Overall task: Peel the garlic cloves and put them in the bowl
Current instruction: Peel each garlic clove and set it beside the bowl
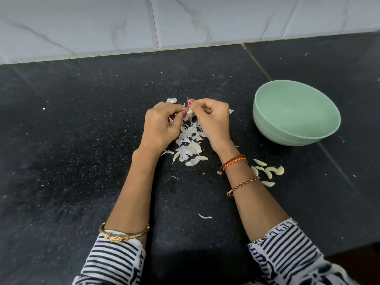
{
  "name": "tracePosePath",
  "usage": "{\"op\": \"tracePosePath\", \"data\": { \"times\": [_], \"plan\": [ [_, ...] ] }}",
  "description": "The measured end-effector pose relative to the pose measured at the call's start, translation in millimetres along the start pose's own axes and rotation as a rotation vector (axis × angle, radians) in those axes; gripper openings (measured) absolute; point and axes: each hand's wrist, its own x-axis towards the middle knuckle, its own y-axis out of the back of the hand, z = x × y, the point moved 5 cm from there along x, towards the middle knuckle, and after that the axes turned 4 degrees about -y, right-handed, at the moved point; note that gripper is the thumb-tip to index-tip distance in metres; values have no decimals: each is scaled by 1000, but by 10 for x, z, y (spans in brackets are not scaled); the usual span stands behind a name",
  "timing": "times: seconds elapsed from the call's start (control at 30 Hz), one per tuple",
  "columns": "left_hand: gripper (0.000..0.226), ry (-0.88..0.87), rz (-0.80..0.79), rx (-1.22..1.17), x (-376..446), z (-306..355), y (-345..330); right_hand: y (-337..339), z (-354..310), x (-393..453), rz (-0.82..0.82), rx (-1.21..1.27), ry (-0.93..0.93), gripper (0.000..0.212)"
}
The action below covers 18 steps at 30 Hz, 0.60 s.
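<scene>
Above a heap of papery garlic skins (190,145), my left hand (161,125) and my right hand (211,118) meet over the black counter (82,140). Both pinch one small garlic clove (189,112) between thumb and fingertips; most of it is hidden by the fingers. A pale green bowl (267,124) stands to the right of my right hand, its visible inside bare. Several peeled cloves (267,171) lie on the counter beside my right forearm, in front of the bowl.
A white marble-tiled wall (185,21) closes the back of the counter. Stray bits of skin (204,216) lie between my forearms and near the wall. The counter's front edge drops away at lower right (349,249).
</scene>
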Motion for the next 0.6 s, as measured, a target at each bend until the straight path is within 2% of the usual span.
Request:
{"op": "tracePosePath", "data": {
  "times": [0.27, 0.4, 0.53, 0.6],
  "plan": [
    [17, -81, 121, 38, -11, 78, 6, -8, 2, -23, 12, 140, -71, 19],
    [16, -81, 122, 44, -4, 85, 3, -11, 8, -11, -49, 123, -88, 19],
    [14, 63, 225, -60, 2, -25, 96, -38, -19, -32, -138, 89, -108, 17],
    [9, 165, 277, -136, -9, -139, 168, -38, -30, -38, -129, 93, -130, 19]
  ]
}}
